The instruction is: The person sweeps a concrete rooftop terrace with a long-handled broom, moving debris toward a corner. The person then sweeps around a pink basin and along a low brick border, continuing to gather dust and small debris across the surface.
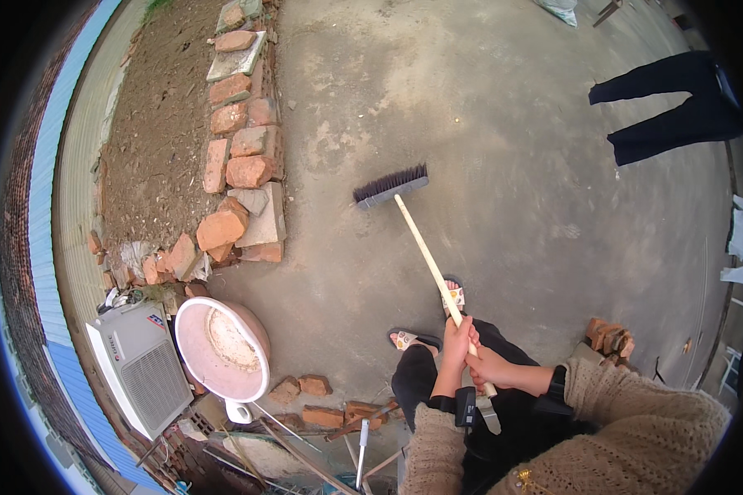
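Note:
Both of my hands grip the pale wooden handle of a push broom (430,263). My left hand (458,339) closes around it higher up, nearer the brush, and my right hand (489,366) closes just behind, close to the handle's end. The two hands nearly touch. Ahead of my feet, the broom's grey head with dark bristles (391,185) rests on the concrete ground (501,204), its bristles facing away from me. A sandal (413,340) shows on one foot, and the handle passes over the other sandal.
A low brick border (247,170) edges a soil bed (155,142) on the left. A pink basin (192,346) stands beside an air conditioner unit (155,371). Loose bricks (322,416) and poles lie near my legs. Dark trousers (675,111) hang at the right, above stacked bricks (610,337).

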`<action>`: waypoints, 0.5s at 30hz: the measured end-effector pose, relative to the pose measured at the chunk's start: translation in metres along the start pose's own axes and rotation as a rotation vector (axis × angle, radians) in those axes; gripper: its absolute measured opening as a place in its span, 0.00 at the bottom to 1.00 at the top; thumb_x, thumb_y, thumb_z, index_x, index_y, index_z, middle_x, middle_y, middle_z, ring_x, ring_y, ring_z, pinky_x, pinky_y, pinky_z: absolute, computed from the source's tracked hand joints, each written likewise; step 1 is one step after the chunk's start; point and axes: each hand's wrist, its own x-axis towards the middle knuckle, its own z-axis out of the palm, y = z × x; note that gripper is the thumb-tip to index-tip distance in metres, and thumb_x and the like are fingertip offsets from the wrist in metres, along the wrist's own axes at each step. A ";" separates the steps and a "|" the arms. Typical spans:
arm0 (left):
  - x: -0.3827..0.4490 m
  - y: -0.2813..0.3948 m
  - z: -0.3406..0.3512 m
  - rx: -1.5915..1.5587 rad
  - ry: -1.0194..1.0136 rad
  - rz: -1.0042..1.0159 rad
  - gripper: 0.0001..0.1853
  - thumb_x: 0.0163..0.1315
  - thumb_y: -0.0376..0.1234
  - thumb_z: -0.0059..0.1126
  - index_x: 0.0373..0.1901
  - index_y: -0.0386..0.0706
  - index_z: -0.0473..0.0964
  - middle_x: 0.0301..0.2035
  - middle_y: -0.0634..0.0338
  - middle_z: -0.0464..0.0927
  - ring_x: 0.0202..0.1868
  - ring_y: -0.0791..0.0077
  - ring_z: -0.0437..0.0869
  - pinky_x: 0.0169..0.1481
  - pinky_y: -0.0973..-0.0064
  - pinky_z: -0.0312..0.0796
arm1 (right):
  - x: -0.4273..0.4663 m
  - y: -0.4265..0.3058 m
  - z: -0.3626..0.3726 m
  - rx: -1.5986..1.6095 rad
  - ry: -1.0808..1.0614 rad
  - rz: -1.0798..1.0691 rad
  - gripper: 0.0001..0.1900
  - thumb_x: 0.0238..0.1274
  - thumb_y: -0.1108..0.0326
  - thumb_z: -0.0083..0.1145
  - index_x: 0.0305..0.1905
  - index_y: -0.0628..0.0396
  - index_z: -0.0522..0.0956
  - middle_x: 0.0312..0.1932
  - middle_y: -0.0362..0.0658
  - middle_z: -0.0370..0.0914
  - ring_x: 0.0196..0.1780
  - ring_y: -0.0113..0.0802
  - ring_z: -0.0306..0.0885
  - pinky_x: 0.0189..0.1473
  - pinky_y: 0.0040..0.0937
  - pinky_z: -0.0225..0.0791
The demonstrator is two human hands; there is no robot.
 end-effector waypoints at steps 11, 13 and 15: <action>0.020 0.093 -0.130 -0.150 0.436 -0.053 0.13 0.59 0.30 0.43 0.17 0.41 0.59 0.15 0.61 0.63 0.18 0.72 0.67 0.26 0.72 0.66 | 0.118 -0.068 0.081 -0.273 -0.199 0.078 0.11 0.55 0.65 0.54 0.32 0.64 0.69 0.20 0.40 0.68 0.16 0.25 0.67 0.13 0.25 0.63; 0.052 0.112 -0.118 -0.103 0.319 -0.100 0.12 0.58 0.30 0.43 0.17 0.40 0.60 0.15 0.60 0.64 0.18 0.71 0.68 0.25 0.71 0.67 | 0.118 -0.089 0.075 -0.187 -0.141 0.015 0.12 0.56 0.65 0.54 0.31 0.63 0.69 0.19 0.39 0.67 0.16 0.24 0.65 0.13 0.23 0.59; 0.074 0.118 -0.092 0.007 0.185 -0.099 0.11 0.58 0.29 0.43 0.18 0.39 0.60 0.15 0.60 0.64 0.17 0.72 0.68 0.24 0.73 0.67 | 0.107 -0.102 0.062 -0.021 0.024 0.008 0.12 0.59 0.64 0.52 0.29 0.62 0.68 0.18 0.38 0.65 0.15 0.22 0.61 0.13 0.22 0.55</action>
